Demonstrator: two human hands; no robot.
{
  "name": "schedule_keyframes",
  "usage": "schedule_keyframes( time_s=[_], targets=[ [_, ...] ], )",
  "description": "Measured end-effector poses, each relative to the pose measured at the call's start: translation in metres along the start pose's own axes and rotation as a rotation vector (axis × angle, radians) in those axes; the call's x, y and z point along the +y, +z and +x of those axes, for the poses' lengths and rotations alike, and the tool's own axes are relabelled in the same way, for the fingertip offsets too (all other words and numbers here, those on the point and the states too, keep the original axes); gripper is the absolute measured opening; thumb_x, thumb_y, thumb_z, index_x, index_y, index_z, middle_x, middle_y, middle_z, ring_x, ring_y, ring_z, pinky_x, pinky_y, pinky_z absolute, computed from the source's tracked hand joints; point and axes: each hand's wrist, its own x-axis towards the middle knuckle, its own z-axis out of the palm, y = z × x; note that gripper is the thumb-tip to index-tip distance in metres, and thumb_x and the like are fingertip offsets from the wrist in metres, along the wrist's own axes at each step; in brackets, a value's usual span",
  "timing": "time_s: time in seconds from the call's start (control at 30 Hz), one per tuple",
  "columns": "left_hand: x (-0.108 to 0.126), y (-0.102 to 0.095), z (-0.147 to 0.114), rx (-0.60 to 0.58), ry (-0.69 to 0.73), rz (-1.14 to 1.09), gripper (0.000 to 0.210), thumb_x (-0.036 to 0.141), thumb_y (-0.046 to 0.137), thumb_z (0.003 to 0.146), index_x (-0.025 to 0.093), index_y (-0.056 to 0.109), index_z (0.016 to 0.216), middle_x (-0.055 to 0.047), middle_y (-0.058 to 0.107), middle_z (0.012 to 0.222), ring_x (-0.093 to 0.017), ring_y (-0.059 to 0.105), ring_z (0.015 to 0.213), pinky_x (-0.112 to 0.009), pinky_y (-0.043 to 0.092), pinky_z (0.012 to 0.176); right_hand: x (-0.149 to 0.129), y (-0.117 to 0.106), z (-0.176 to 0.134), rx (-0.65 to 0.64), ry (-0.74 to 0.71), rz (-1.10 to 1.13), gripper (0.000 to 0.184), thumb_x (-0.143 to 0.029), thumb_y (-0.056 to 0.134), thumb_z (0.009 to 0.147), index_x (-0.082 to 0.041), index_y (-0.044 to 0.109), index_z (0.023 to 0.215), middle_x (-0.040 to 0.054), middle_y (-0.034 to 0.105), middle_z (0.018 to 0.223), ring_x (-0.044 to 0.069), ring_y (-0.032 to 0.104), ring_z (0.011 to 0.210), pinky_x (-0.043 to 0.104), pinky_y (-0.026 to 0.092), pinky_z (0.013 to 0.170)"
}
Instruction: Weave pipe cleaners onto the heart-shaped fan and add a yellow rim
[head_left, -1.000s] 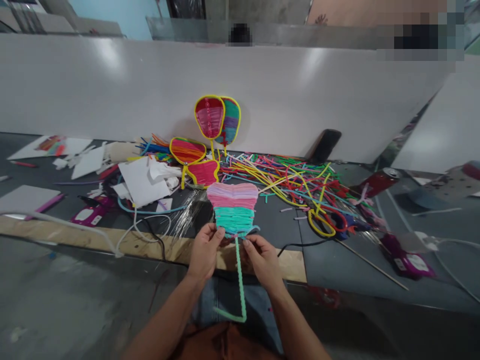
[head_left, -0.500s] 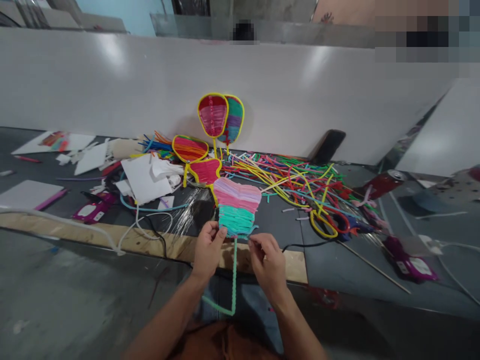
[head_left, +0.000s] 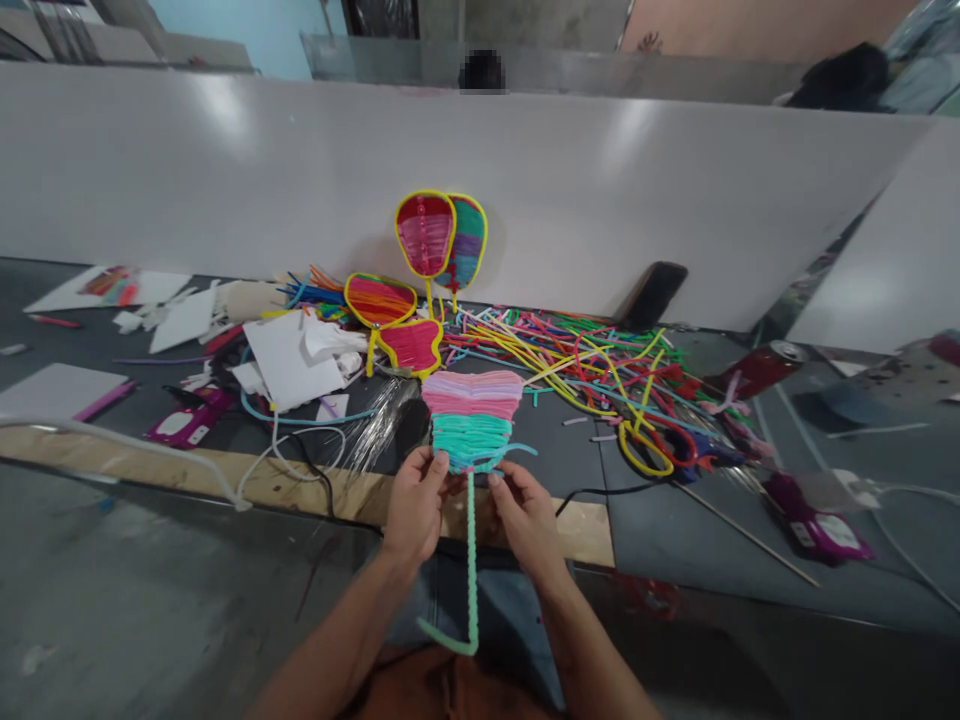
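A fan-shaped pipe cleaner piece, banded lilac, pink and turquoise, is held up in front of me at the table's edge. My left hand grips its lower left edge, thumb in front. At the lower right edge, my right hand pinches it between thumb and fingers; the fingertips behind are partly hidden. A loose blue pipe cleaner end sticks out to the right above my right hand. From the bottom hangs a twisted pale green stem, bent to the left at its lower end.
Finished yellow-rimmed fans lean against the white partition. Loose pipe cleaners lie behind the piece. On the right are scissors, a phone, a red can and a purple glue gun. White papers lie left.
The fan piece has straightened and come slightly down. My right hand has moved in onto its lower edge, and the blue end now stretches farther right. The stem's bent tip has shifted.
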Motion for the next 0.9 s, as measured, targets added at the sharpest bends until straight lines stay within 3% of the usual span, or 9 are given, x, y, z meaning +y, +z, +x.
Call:
schedule_keyframes(
  time_s=[0.1, 0.17, 0.33, 0.47, 0.57, 0.73, 0.9],
  targets=[
    [0.000, 0.002, -0.001, 0.007, 0.009, -0.012, 0.035, 0.039, 0.076, 0.065, 0.017, 0.055, 0.082, 0.002, 0.065, 0.068, -0.012, 0.062, 0.060, -0.025, 0.051, 0.063, 0.002, 0.002, 0.000, -0.042, 0.047, 0.046, 0.029, -0.047, 0.057, 0.081, -0.018, 0.062, 0.083, -0.0053, 0.046, 0.051, 0.010, 0.041, 0.043, 0.022, 0.036, 0.041],
    [-0.001, 0.003, -0.001, 0.017, 0.030, -0.017, 0.035, 0.038, 0.077, 0.064, 0.016, 0.055, 0.081, 0.002, 0.065, 0.068, -0.012, 0.063, 0.061, -0.026, 0.051, 0.063, 0.000, 0.001, -0.002, -0.016, -0.011, -0.034, 0.027, -0.044, 0.058, 0.082, -0.018, 0.064, 0.081, -0.0042, 0.049, 0.053, 0.010, 0.043, 0.045, 0.022, 0.037, 0.043],
    [-0.005, 0.000, 0.003, 0.032, 0.061, 0.024, 0.033, 0.038, 0.075, 0.067, 0.017, 0.056, 0.084, 0.001, 0.066, 0.073, -0.013, 0.064, 0.064, -0.025, 0.051, 0.065, -0.003, -0.004, -0.002, 0.047, -0.297, -0.342, 0.017, -0.031, 0.056, 0.084, -0.020, 0.069, 0.085, 0.0035, 0.066, 0.076, 0.016, 0.059, 0.070, 0.028, 0.047, 0.068],
    [-0.005, -0.003, 0.005, 0.019, 0.046, 0.026, 0.032, 0.039, 0.073, 0.069, 0.017, 0.056, 0.085, 0.001, 0.066, 0.075, -0.013, 0.064, 0.065, -0.026, 0.052, 0.066, 0.004, -0.009, 0.001, 0.107, -0.443, -0.473, 0.019, -0.025, 0.052, 0.087, -0.021, 0.066, 0.099, 0.0063, 0.066, 0.086, 0.017, 0.060, 0.076, 0.029, 0.049, 0.070],
    [-0.001, -0.001, 0.004, -0.003, -0.018, -0.003, 0.034, 0.040, 0.075, 0.067, 0.017, 0.056, 0.083, 0.002, 0.066, 0.072, -0.013, 0.064, 0.063, -0.027, 0.052, 0.065, 0.004, -0.011, 0.003, 0.205, -0.677, -0.673, 0.025, -0.021, 0.053, 0.086, -0.024, 0.064, 0.108, 0.0087, 0.062, 0.096, 0.019, 0.056, 0.085, 0.033, 0.048, 0.074],
    [0.010, 0.006, 0.000, -0.042, -0.111, -0.015, 0.035, 0.038, 0.078, 0.063, 0.017, 0.055, 0.077, 0.002, 0.066, 0.068, -0.013, 0.064, 0.060, -0.025, 0.051, 0.063, -0.017, -0.013, 0.009, 0.219, -0.911, -0.944, 0.023, -0.018, 0.058, 0.084, -0.032, 0.069, 0.099, 0.0045, 0.066, 0.096, 0.022, 0.051, 0.094, 0.038, 0.040, 0.086],
    [0.033, 0.017, 0.000, -0.194, -0.124, -0.010, 0.033, 0.037, 0.077, 0.065, 0.015, 0.061, 0.083, -0.006, 0.071, 0.078, -0.018, 0.068, 0.073, -0.026, 0.051, 0.064, -0.051, -0.020, 0.025, 0.176, -0.927, -0.861, 0.017, -0.019, 0.054, 0.087, -0.028, 0.068, 0.091, 0.0024, 0.069, 0.087, 0.020, 0.053, 0.087, 0.037, 0.039, 0.082]
  ],
)
